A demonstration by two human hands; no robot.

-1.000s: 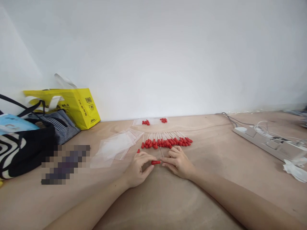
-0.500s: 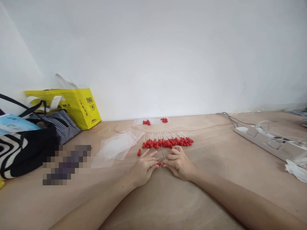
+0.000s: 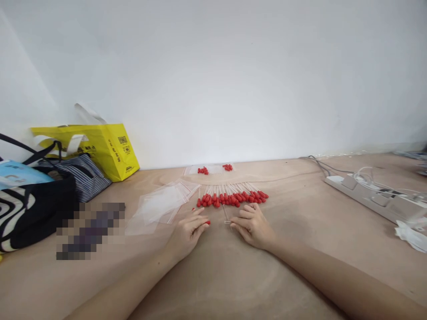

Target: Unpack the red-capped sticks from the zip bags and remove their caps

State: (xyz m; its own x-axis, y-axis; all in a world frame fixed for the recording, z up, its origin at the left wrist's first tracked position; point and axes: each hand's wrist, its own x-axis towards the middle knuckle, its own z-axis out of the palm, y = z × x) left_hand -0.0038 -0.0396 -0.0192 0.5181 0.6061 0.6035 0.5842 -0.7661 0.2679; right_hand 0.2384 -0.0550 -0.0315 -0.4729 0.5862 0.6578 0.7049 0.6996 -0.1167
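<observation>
My left hand (image 3: 187, 234) pinches a red rubber dropper bulb (image 3: 208, 222) whose end pokes out past the fingertips. Opposite it, my right hand (image 3: 254, 229) grips a clear glass dropper tube (image 3: 227, 222), its free end pointing left toward the bulb; a gap separates the two. Another thin clear tube (image 3: 224, 211) lies on the table just left of the right fingers. Beyond both hands spreads a row of assembled droppers (image 3: 233, 198), red bulbs toward me and clear stems away. A loose red bulb is mostly covered by my left fingers.
Clear zip bags (image 3: 160, 205) lie in a stack to the left. Farther back, a bag (image 3: 213, 169) holds red bulbs and tubes. A yellow bag (image 3: 115, 153) and a black bag (image 3: 40, 209) stand left; a power strip (image 3: 367, 193) with cables sits right.
My left hand has moved left, away from the right hand, with the bulb in its fingers. The bulb and glass tube, close together before, are now apart. My right hand has barely moved.
</observation>
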